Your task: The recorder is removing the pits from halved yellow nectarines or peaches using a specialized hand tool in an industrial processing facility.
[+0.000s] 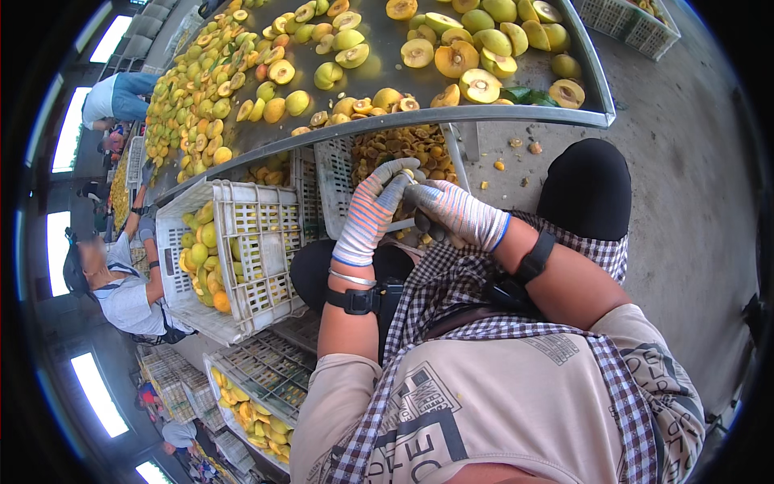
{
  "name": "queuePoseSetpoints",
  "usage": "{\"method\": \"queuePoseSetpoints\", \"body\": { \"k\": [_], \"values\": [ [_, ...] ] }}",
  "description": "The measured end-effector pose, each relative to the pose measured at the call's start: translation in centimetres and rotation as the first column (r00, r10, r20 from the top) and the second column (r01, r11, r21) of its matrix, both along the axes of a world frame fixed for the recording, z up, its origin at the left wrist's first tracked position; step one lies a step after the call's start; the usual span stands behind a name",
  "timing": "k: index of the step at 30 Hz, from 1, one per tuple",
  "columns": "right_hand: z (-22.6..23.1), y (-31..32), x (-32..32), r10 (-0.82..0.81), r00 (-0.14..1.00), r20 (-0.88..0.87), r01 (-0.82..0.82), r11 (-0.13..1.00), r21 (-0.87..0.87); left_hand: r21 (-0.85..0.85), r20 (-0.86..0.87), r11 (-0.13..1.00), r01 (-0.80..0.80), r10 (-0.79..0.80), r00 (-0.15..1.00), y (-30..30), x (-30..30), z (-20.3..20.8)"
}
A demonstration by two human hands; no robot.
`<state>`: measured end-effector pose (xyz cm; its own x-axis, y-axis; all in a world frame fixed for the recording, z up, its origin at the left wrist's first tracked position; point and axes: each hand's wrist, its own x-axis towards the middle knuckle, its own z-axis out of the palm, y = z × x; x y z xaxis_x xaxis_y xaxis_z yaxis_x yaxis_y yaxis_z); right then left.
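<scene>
Your two gloved hands, left hand [369, 211] and right hand [455, 211], meet fingertip to fingertip over the white crate [339, 181] of pits. Between them sits one small object, mostly hidden; what it is cannot be told. It looks light and probably slippery: pinch it by its sides. Beyond the hands, dozens of halved fruits [455, 58] cover the desk [592, 97].

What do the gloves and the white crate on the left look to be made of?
Gloves on the left hand and right hand: knitted fabric, matte, by the fine striped weave; grey fingertips may be a coating. White crate: moulded plastic, slightly glossy, with an open lattice wall. Table rim looks like bare metal.
</scene>
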<state>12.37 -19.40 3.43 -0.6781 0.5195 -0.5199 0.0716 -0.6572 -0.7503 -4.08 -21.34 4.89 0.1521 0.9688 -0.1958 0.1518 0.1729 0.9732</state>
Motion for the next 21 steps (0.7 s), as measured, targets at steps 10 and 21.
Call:
{"method": "queuePoseSetpoints", "body": {
  "k": [10,21],
  "values": [
    [-2.7,-0.3,-0.3,-0.217,0.95,0.223,0.169,0.962,0.214,0.054,-0.183,0.994,0.094,-0.083,0.98,2.8,-2.1,-0.6],
    [-3.4,-0.8,-1.1,-0.247,0.935,0.254,0.16,0.934,0.319,0.295,-0.913,0.955,-0.04,0.294,0.283,23.8,-6.5,0.3]
  ]
}}
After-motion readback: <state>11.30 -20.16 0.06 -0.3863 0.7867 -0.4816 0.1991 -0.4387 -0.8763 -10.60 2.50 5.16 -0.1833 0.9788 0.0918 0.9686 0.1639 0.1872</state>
